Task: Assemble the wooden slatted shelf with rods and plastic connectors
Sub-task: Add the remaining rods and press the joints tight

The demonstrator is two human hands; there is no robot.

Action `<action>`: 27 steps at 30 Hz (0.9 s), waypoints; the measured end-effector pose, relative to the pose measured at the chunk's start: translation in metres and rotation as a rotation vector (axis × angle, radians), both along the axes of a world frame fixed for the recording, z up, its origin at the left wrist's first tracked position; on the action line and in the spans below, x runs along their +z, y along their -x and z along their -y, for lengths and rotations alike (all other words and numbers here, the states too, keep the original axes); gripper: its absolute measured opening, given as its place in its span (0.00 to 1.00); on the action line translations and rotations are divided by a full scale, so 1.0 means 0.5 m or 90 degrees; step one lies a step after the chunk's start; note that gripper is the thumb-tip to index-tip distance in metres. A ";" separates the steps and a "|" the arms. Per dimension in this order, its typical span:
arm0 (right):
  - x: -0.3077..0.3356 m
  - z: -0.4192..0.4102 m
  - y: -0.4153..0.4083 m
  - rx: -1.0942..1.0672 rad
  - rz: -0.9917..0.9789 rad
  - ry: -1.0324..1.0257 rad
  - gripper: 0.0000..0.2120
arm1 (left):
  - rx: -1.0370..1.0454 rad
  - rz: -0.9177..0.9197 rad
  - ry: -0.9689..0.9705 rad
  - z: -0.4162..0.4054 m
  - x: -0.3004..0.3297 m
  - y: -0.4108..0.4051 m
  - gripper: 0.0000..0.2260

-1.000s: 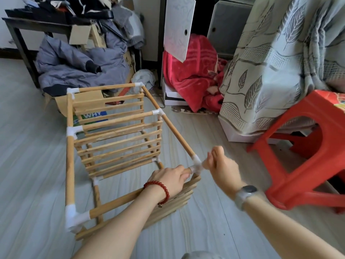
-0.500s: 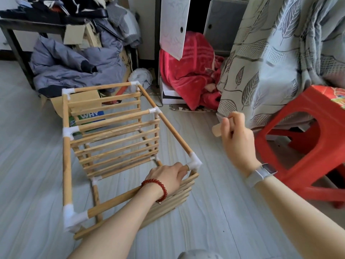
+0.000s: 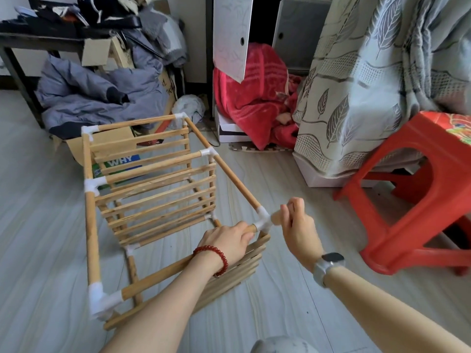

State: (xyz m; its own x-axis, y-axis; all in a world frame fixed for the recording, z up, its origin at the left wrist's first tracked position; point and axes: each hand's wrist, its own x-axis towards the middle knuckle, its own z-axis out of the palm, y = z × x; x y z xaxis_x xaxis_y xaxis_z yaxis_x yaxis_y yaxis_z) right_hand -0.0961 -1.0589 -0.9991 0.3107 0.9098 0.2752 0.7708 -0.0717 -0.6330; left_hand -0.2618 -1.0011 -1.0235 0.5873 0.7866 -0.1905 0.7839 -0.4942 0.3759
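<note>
The peg (image 3: 275, 217), gripped in the right hand (image 3: 298, 226), is brought back down against the connector (image 3: 263, 221) while the rod (image 3: 163, 273) stays clasped by the left hand (image 3: 226, 240).

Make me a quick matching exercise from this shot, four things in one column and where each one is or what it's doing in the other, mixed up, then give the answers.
1. left hand
2. right hand
3. red stool
4. white corner connector

A. stands on the floor at the right
B. grips the near top rod
C. joins rods at the near right corner of the shelf
D. holds a short wooden piece against the connector

Pairs: 1-B, 2-D, 3-A, 4-C
</note>
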 end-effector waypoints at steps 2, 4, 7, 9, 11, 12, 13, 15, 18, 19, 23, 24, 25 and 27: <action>0.009 -0.010 -0.026 0.007 0.067 0.014 0.09 | -0.006 -0.002 -0.004 0.001 0.003 -0.003 0.12; 0.073 -0.038 -0.056 -0.062 0.054 -0.123 0.10 | -0.004 0.002 -0.002 -0.004 0.007 -0.005 0.11; 0.108 -0.034 -0.034 -0.047 0.006 -0.246 0.11 | -0.003 -0.005 0.013 -0.002 0.005 -0.005 0.12; 0.042 -0.006 0.005 0.071 0.074 -0.046 0.08 | -0.001 0.005 0.011 0.002 0.004 -0.005 0.12; 0.004 0.002 -0.007 0.105 0.144 0.045 0.10 | -0.009 0.008 0.005 0.008 0.002 -0.004 0.12; 0.014 -0.015 -0.025 0.090 0.161 -0.008 0.10 | -0.012 0.009 0.004 0.007 0.003 -0.003 0.12; 0.038 -0.032 -0.038 0.067 0.151 -0.085 0.10 | -0.009 0.009 0.002 0.004 0.004 -0.004 0.13; 0.091 -0.055 -0.042 -0.015 0.049 -0.262 0.09 | -0.002 0.002 -0.001 -0.004 0.003 -0.004 0.13; 0.067 -0.038 0.003 0.001 0.063 -0.171 0.09 | -0.002 0.002 0.001 -0.003 0.004 -0.005 0.14; 0.043 -0.022 0.024 0.058 0.149 -0.017 0.09 | 0.000 0.011 -0.004 -0.003 0.004 -0.005 0.13; 0.079 -0.044 -0.011 0.102 0.251 0.030 0.11 | -0.005 0.006 -0.011 0.001 0.006 -0.005 0.13; 0.108 -0.056 -0.022 0.042 0.189 -0.076 0.12 | -0.005 0.002 -0.009 -0.001 0.005 -0.004 0.14; 0.124 -0.061 -0.027 -0.019 0.103 -0.185 0.12 | -0.006 -0.002 -0.007 -0.002 0.005 -0.004 0.14; 0.105 -0.042 -0.017 -0.044 -0.019 -0.207 0.11 | -0.009 -0.001 -0.005 -0.001 0.005 -0.002 0.13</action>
State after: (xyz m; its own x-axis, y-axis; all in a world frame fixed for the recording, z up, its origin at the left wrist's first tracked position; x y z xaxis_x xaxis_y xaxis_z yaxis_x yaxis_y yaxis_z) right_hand -0.0878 -1.0378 -0.9468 0.3808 0.7518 0.5384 0.7524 0.0866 -0.6530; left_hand -0.2606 -1.0004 -1.0211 0.5977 0.7800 -0.1854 0.7775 -0.5075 0.3715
